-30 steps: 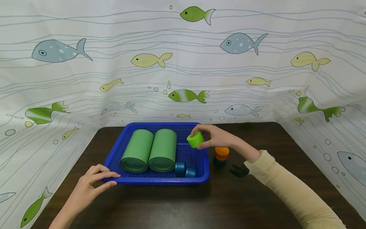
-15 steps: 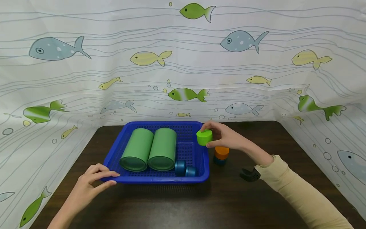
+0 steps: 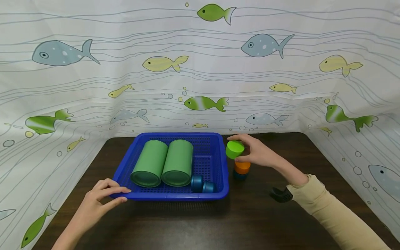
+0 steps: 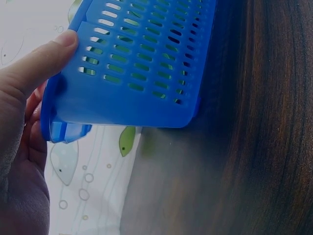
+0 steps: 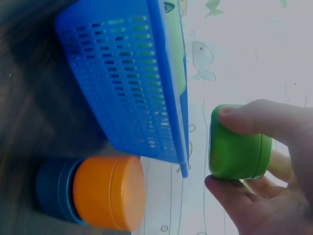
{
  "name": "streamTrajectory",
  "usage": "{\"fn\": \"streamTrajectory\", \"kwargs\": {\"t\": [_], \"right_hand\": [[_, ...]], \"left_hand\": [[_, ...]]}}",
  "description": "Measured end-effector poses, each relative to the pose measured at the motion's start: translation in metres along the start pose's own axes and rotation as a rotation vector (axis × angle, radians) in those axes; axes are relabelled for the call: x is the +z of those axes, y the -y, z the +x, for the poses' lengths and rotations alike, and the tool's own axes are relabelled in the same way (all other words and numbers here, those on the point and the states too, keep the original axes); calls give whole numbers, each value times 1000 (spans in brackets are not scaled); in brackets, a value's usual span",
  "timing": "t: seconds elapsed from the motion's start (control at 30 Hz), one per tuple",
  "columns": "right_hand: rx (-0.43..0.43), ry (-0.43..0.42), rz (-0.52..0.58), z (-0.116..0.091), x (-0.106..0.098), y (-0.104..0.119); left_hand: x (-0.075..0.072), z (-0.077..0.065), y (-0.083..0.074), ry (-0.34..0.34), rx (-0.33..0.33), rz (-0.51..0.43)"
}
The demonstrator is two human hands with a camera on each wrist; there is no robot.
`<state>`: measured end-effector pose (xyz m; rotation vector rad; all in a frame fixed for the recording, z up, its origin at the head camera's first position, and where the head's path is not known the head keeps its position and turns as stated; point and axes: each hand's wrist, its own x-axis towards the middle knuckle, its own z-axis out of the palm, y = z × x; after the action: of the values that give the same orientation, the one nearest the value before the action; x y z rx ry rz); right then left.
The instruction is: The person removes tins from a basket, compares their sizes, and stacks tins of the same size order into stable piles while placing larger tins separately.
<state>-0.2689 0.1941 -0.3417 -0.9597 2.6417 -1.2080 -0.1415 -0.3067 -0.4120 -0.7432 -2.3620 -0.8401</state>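
Currently, head view: the right hand [image 3: 257,152] is pinching the green jar [image 3: 233,150] right of centre, just up-left of the orange jar [image 3: 243,168]. Left wrist: the left hand [image 4: 17,142] is gripping the basket [image 4: 107,105], upper left. Right wrist: orange jar is standing lower left.

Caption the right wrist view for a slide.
Right hand holding a round green container beside a slotted blue plastic basket, a round orange container atop a round blue container.

Your blue basket [image 4: 122,107] looks like smooth plastic, your little lime-green jar [image 5: 237,147] too. Your table [image 3: 200,229] looks like shiny dark wood, your sleeve [image 3: 337,212] like dull cloth.
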Motion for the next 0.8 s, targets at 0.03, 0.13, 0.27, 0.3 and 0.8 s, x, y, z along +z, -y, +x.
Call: {"fn": "streamTrajectory", "kwargs": {"t": [0.03, 0.13, 0.27, 0.3, 0.8], "right_hand": [[8, -3, -19, -1, -1, -1], [18, -14, -78, -5, -3, -5], [12, -19, -139, -8, -5, -11], [12, -18, -145, -9, -5, -12], [29, 6, -207, -18, -4, -27]], "left_hand": [[0, 0, 0, 0, -4, 0], [0, 0, 0, -1, -13, 0], [0, 0, 0, 0, -13, 0], [0, 0, 0, -1, -7, 1], [0, -1, 1, 2, 11, 10]]}}
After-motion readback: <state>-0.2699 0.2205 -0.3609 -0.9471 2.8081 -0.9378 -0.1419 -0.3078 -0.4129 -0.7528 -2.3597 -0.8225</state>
